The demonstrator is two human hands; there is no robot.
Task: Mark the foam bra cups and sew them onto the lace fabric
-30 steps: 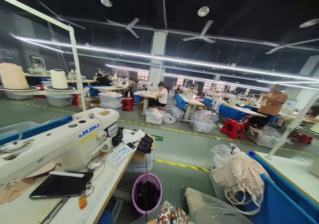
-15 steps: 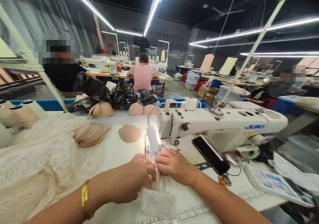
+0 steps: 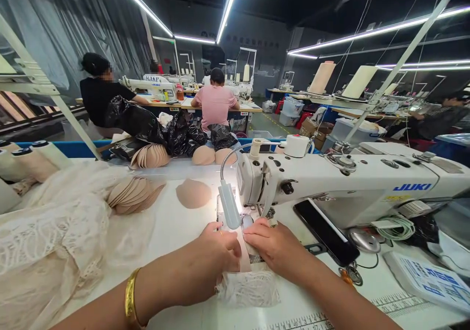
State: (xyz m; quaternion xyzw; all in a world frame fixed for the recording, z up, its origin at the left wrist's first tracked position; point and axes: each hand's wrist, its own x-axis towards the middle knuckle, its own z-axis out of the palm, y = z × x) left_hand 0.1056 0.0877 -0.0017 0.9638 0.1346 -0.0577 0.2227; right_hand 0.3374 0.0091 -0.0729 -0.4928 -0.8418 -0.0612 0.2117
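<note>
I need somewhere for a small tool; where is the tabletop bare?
Bare tabletop surrounds the lone tan pad, between the fanned pads and lamp; more lies just nearer than the small lace piece. It's crowded right of the right hand, with phone, mouse and box.

I'm reading blue "JUKI" on near sewing machine [image 3: 345, 177], small "JUKI" on far machine [image 3: 141, 86], "HJAP"-like letters above. Table [image 3: 176, 313] scale, white box [image 3: 422, 278], back wall [image 3: 266, 58]: print showing, too small or faint.
</note>
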